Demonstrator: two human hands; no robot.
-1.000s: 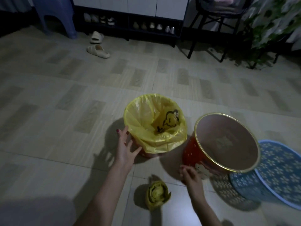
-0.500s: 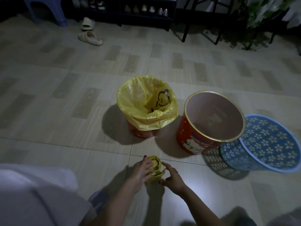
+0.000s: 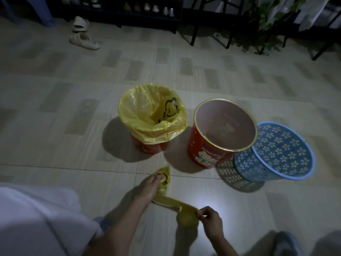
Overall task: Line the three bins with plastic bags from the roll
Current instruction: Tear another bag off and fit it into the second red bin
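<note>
Three bins stand in a row on the tiled floor. The left red bin [image 3: 147,147] wears a yellow bag [image 3: 140,115] folded over its rim. The middle red bin [image 3: 204,154] with a gold rim is bare inside. The blue perforated bin [image 3: 258,167] on the right leans against it, tilted. Near me, my left hand [image 3: 147,189] grips the loose end of a yellow bag strip [image 3: 166,201]. My right hand [image 3: 210,221] pinches the yellow roll [image 3: 186,218], and the strip is stretched between both hands.
A pair of pale slippers [image 3: 84,40] lies at the far left. A dark shoe rack [image 3: 129,10], black chair legs [image 3: 228,24] and a leafy plant [image 3: 267,21] line the back. My white-clothed knee [image 3: 36,218] fills the lower left.
Both hands left the bins and took up the roll. Now my right hand has pulled the roll down and right, unrolling a strip from my left hand.
</note>
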